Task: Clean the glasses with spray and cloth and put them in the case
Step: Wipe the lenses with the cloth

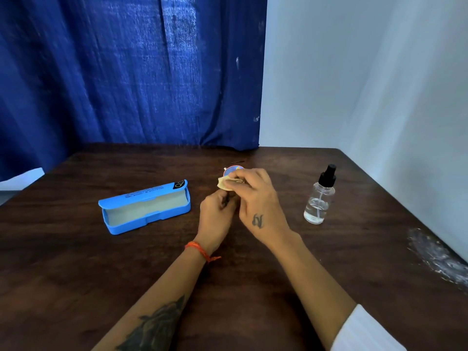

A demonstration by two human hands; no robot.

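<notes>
My left hand [216,211] grips the glasses [234,170] low down, above the middle of the table; only one bluish round lens shows past my fingers. My right hand [255,196] pinches a small beige cloth [224,184] against that lens. Most of the frame is hidden by both hands. The blue glasses case [145,207] lies open to the left, its pale lining bare. A clear spray bottle [319,198] with a black pump top stands upright to the right of my hands.
The dark wooden table [76,262] fills the lower view. A blue curtain [126,72] hangs behind it and a white wall [367,84] runs along the right. A whitish scuffed patch [438,254] marks the table's right edge.
</notes>
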